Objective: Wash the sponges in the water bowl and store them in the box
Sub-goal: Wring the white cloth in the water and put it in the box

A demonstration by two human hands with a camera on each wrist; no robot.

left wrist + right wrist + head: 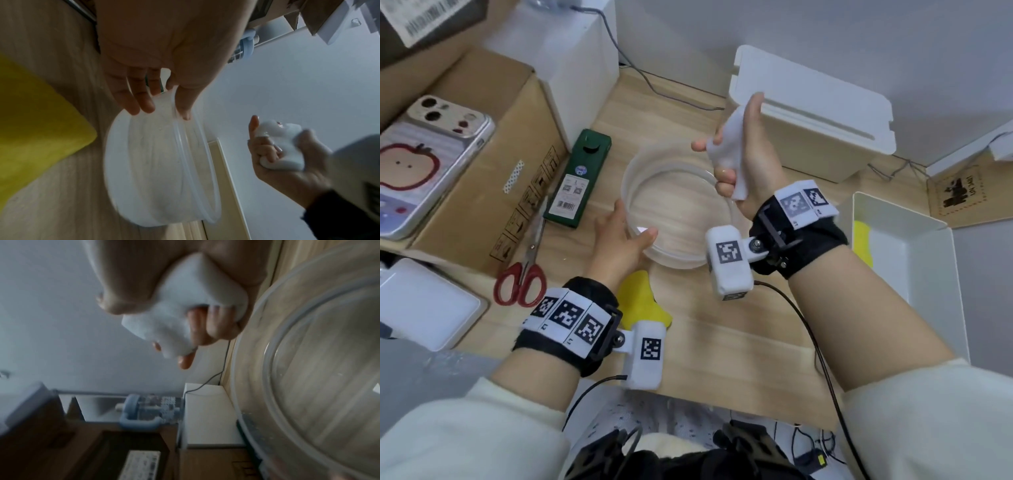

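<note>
Head view: right hand point(748, 161) grips white sponge point(726, 144) above water bowl point(674, 262) rim.
Left hand point(619, 236) pinches near rim, thumb inside; yellow sponge point(643, 298) lies on tabletop point(722, 342).

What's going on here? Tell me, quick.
The right hand squeezes a white sponge above the far rim of the bowl. The left hand grips its near rim, thumb inside. One yellow sponge lies on the table by the left wrist; a second yellow sponge sits in the box.
</note>
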